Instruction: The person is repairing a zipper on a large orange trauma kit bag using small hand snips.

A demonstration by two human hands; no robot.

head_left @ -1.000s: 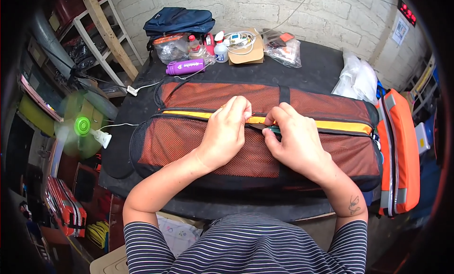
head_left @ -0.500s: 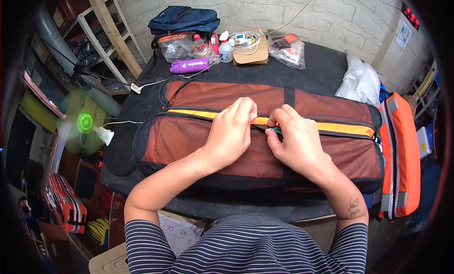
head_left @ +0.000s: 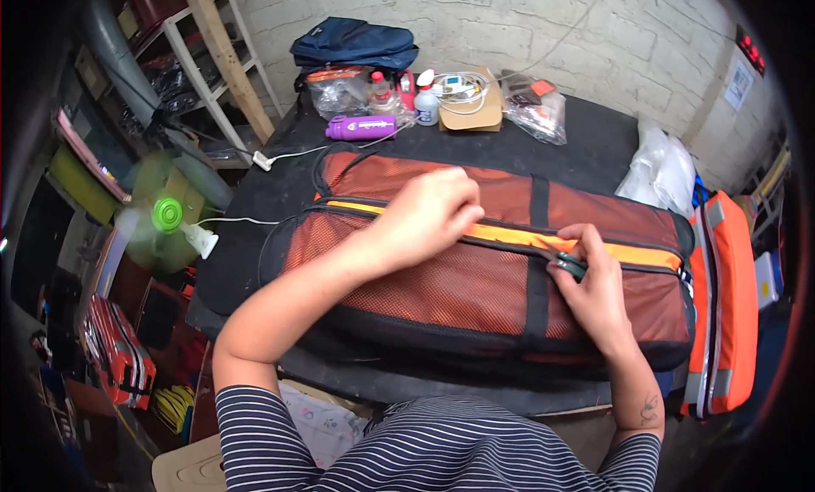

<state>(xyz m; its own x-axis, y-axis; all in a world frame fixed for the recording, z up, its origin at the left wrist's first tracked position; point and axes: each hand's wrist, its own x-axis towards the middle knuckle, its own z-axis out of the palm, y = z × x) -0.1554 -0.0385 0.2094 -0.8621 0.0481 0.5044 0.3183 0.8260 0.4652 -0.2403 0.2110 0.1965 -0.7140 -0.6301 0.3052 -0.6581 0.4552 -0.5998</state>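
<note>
A long bag (head_left: 441,292) of orange-red fabric under black mesh lies across the table, with black edging and straps. Along its top a bright orange strip (head_left: 641,254) shows between two black-edged sides. My right hand (head_left: 598,292) is closed around small dark green thread snips (head_left: 570,266), their tip pointing left at the near edge of the strip. Over the strip, left of the bag's middle, my left hand (head_left: 429,216) is raised with curled fingers pressed together; whether anything is pinched in them is hidden.
Behind the bag on the black table (head_left: 586,157) stand a purple bottle (head_left: 365,128), a spray bottle (head_left: 426,106), a cardboard box (head_left: 480,110) and plastic packets (head_left: 536,110). A spinning fan (head_left: 167,213) is at the left. An orange case (head_left: 732,297) stands at the right edge.
My right hand has moved right along the strip with the snips. My left hand has lifted off the strip, so the hands are farther apart. The view has shifted slightly.
</note>
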